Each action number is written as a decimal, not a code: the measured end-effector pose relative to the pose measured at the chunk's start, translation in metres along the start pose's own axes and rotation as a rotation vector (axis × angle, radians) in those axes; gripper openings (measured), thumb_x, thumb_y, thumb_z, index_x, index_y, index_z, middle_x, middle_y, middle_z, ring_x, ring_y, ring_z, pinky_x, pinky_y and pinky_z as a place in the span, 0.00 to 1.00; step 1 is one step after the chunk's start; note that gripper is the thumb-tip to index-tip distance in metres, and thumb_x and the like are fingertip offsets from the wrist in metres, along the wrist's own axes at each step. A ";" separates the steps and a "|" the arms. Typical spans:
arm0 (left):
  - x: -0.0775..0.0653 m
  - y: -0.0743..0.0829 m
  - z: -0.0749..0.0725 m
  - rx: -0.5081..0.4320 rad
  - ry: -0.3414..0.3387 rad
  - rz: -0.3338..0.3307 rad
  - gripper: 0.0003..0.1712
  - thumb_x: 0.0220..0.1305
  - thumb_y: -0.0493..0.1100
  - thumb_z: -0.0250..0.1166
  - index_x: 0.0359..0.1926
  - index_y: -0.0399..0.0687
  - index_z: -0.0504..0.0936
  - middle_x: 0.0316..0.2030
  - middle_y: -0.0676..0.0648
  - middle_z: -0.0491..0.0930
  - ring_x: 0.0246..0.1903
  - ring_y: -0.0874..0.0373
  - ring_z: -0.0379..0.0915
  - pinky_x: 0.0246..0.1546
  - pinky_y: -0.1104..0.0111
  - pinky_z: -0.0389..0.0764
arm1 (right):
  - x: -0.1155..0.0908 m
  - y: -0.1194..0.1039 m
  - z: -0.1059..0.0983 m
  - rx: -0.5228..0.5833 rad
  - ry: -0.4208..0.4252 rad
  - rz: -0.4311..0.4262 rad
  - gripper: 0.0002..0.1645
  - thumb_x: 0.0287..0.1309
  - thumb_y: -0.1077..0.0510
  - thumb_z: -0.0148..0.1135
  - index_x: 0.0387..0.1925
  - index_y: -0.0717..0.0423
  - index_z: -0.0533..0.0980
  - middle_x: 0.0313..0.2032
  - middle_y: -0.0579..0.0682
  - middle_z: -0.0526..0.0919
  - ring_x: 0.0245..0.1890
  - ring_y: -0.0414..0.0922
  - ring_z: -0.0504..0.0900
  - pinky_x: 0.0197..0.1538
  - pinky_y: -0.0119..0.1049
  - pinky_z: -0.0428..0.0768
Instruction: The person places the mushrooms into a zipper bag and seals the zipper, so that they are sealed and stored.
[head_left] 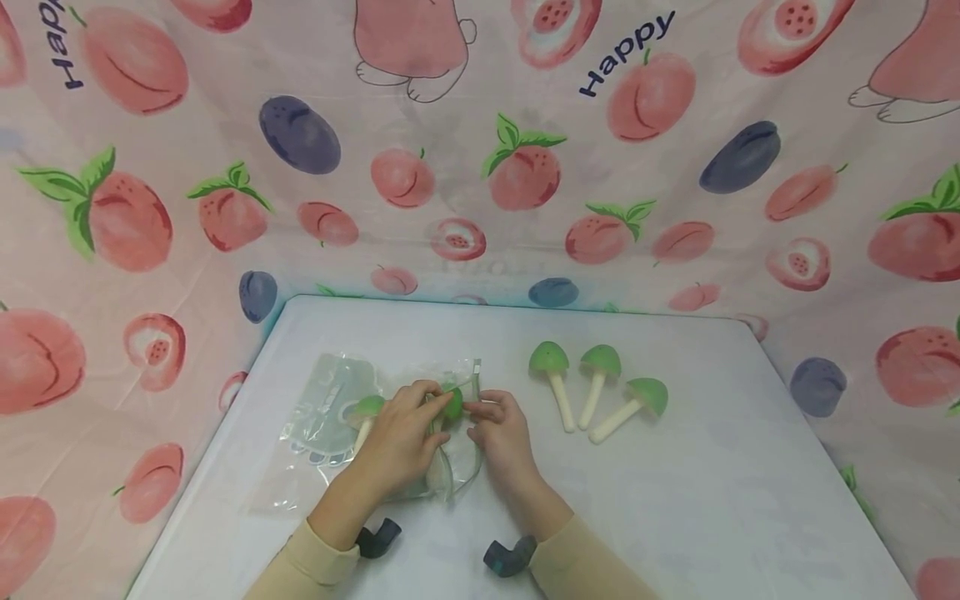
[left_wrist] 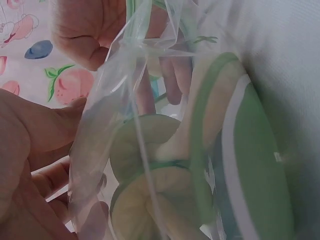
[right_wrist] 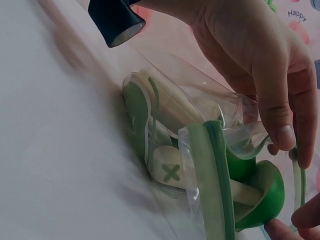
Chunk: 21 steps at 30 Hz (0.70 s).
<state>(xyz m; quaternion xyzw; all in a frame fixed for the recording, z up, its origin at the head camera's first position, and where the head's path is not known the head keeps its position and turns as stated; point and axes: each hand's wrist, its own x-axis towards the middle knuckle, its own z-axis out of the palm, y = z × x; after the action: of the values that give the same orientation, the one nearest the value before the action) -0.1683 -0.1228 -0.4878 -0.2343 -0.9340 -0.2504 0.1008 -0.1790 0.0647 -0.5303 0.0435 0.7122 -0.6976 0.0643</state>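
A clear zip bag (head_left: 459, 467) with a pale green zip edge stands between the two hands. Inside it are several green-capped toy mushrooms (left_wrist: 155, 200); one green cap (right_wrist: 272, 195) shows at the bag's mouth. My left hand (head_left: 408, 429) grips the bag at its left side, fingertips beside that cap. My right hand (head_left: 506, 433) pinches the bag's rim between thumb and finger, best seen in the right wrist view. Left of the left hand lies another toy mushroom (head_left: 367, 407), partly hidden by that hand; I cannot tell whether it is in or on the flat bag there.
Three toy mushrooms (head_left: 597, 367) with green caps and cream stems lie right of the hands. A flat clear bag (head_left: 330, 408) with a grey-green print lies at the left. Dark curved pieces (head_left: 510, 557) sit at both wrists. Fruit-patterned cloth (head_left: 480, 167) hangs behind the white table (head_left: 712, 500).
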 end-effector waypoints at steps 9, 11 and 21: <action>0.001 0.001 0.000 0.013 -0.007 -0.002 0.34 0.61 0.41 0.81 0.68 0.44 0.83 0.62 0.47 0.79 0.60 0.47 0.78 0.61 0.49 0.81 | 0.002 -0.001 -0.002 -0.070 -0.036 -0.007 0.34 0.59 0.70 0.56 0.68 0.62 0.70 0.62 0.62 0.86 0.70 0.61 0.80 0.73 0.59 0.78; 0.001 0.001 0.000 0.013 -0.013 -0.008 0.34 0.61 0.41 0.81 0.68 0.44 0.83 0.62 0.47 0.79 0.61 0.47 0.77 0.61 0.49 0.81 | 0.002 -0.002 -0.002 -0.085 -0.054 -0.007 0.33 0.59 0.70 0.56 0.68 0.61 0.70 0.62 0.61 0.86 0.70 0.61 0.80 0.72 0.59 0.78; 0.001 0.000 -0.001 0.017 -0.023 -0.033 0.33 0.62 0.41 0.80 0.68 0.46 0.83 0.62 0.48 0.79 0.60 0.48 0.77 0.60 0.50 0.80 | 0.006 -0.003 -0.003 -0.148 -0.136 -0.002 0.33 0.59 0.71 0.54 0.68 0.59 0.71 0.63 0.58 0.87 0.72 0.61 0.77 0.77 0.66 0.69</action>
<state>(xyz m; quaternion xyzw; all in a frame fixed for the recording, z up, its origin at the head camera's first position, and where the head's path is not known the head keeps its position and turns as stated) -0.1693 -0.1226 -0.4870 -0.2207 -0.9409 -0.2412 0.0882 -0.1850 0.0677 -0.5281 -0.0094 0.7558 -0.6446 0.1147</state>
